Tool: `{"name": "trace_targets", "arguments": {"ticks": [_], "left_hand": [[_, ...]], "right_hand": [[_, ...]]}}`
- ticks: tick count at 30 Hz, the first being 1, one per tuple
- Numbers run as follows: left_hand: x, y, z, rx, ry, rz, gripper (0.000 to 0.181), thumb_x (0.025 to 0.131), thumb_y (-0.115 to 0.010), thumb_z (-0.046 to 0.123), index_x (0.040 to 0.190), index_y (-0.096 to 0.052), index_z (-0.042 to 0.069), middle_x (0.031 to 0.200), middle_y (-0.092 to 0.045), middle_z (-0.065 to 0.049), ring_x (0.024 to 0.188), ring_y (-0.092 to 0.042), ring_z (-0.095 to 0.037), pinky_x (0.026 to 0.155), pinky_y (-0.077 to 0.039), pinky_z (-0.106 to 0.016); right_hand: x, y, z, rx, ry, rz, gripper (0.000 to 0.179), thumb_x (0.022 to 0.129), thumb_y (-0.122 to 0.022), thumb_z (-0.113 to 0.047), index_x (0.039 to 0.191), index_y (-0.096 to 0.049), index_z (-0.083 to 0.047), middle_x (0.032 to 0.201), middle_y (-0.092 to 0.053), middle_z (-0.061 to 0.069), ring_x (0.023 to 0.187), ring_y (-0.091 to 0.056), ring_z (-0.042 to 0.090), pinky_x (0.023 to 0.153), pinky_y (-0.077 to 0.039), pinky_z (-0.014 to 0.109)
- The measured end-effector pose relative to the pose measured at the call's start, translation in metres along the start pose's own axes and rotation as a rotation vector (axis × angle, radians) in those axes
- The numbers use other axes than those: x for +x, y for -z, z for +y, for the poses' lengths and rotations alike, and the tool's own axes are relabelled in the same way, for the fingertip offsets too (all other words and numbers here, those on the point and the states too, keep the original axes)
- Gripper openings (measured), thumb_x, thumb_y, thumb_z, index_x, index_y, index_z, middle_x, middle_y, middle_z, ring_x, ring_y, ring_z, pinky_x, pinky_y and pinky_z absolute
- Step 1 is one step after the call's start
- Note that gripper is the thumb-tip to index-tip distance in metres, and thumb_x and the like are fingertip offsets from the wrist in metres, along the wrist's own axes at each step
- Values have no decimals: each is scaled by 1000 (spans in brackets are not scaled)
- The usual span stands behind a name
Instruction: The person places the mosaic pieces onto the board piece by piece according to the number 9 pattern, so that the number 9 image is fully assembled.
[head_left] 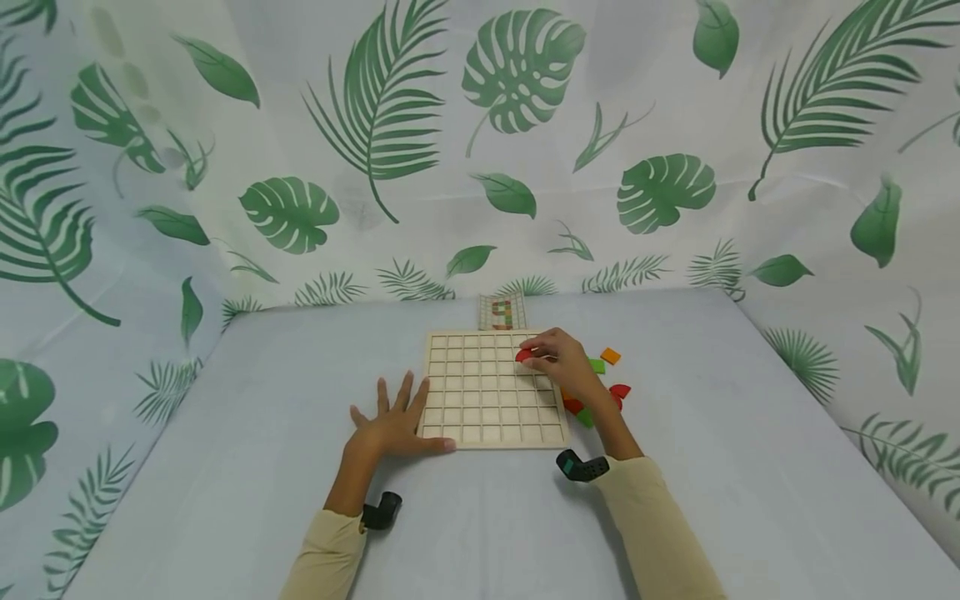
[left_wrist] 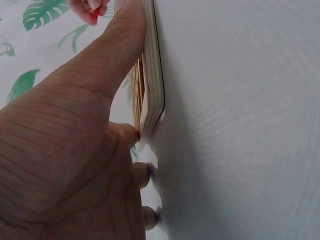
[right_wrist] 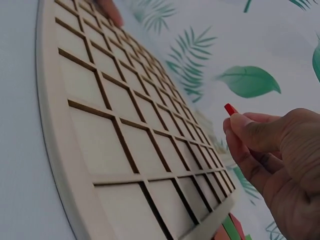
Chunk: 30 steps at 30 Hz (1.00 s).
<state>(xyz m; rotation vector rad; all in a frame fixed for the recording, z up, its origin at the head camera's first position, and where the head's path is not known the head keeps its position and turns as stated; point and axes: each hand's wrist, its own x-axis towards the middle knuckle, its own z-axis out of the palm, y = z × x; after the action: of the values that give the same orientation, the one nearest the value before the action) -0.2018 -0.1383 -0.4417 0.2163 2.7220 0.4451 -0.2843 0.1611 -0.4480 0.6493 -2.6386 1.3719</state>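
Observation:
A square wooden grid board [head_left: 472,408] lies on the table, its cells bare. My left hand [head_left: 393,429] rests at its near left corner with fingers spread along the left side and the thumb against the front edge. In the left wrist view that thumb [left_wrist: 115,55] touches the board's layered wooden edge [left_wrist: 156,85]. Over the far right part of the grid, my right hand [head_left: 561,360] pinches a red piece with a curved edge [head_left: 522,355] between thumb and fingers. The right wrist view shows the red piece [right_wrist: 230,109] held above the board, apart from it.
A small card with a coloured pattern [head_left: 501,312] stands behind the board. Right of the board lie loose pieces, partly hidden by the right arm: an orange square [head_left: 611,356], a green one [head_left: 597,366] and several red ones [head_left: 619,391]. Leaf-printed cloth [head_left: 420,250] rises behind the table.

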Motion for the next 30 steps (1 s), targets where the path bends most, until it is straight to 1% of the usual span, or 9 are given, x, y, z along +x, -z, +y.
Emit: {"name": "trace_targets", "arguments": {"ticks": [5,9,13,18,22,25,27,30], "left_hand": [[1,-1,0,-1,5,-1,114,76,-62,75,159,-6,21,166,7,-11,147,15,-49,100,-1,-84],[1,0,1,0,9,1,113,76,-63,74,159,-7,21,166,6,-11,147,14,-49,100,-2,-84],[2,0,0,9,10,-3,113,76,-62,75,159,-6,22,166,7,-10,147,14,-48,100,-2,-84],[3,0,-1,13,15,4,113,76,-62,76,159,-6,22,166,6,-10,147,14,-49,100,-3,-84],[2,0,-1,14,15,9,114,76,-61,76,159,-6,21,166,6,-10,147,13,-49,100,-3,-84],[3,0,-1,10,8,9,114,75,-61,77,159,-7,22,166,5,-10,147,14,-49,100,-2,-84],[5,-3,-2,5,8,7,116,74,-61,79,159,-6,23,166,6,-9,147,15,-48,100,-1,-84],[5,-4,-3,3,9,7,117,73,-61,80,159,-7,23,166,5,-9,148,15,-47,100,-1,-84]], "right_hand": [[5,-11,0,-7,36,-25,25,90,-68,-6,114,-68,3,109,-58,20,100,-66,36,85,-56,47],[11,-19,1,-18,53,-26,22,91,-69,-7,112,-68,1,109,-59,19,99,-63,33,84,-56,46],[18,-25,1,-22,35,-20,20,91,-69,-9,110,-69,-3,108,-59,16,99,-59,31,81,-55,44],[30,-34,-2,-26,24,-31,21,90,-70,-10,110,-70,-1,107,-59,17,101,-58,31,85,-55,45],[37,-41,-2,-53,52,-46,19,90,-69,-8,107,-70,0,103,-60,18,98,-58,32,86,-55,47],[39,-44,0,-89,78,-40,16,90,-66,-3,104,-71,1,101,-61,18,95,-59,32,84,-54,47],[39,-46,2,-91,78,-40,17,89,-64,-1,104,-71,0,105,-62,19,96,-59,32,83,-53,47],[41,-50,5,-77,56,-49,17,90,-64,-3,105,-71,-1,118,-62,20,101,-61,32,84,-53,47]]}}
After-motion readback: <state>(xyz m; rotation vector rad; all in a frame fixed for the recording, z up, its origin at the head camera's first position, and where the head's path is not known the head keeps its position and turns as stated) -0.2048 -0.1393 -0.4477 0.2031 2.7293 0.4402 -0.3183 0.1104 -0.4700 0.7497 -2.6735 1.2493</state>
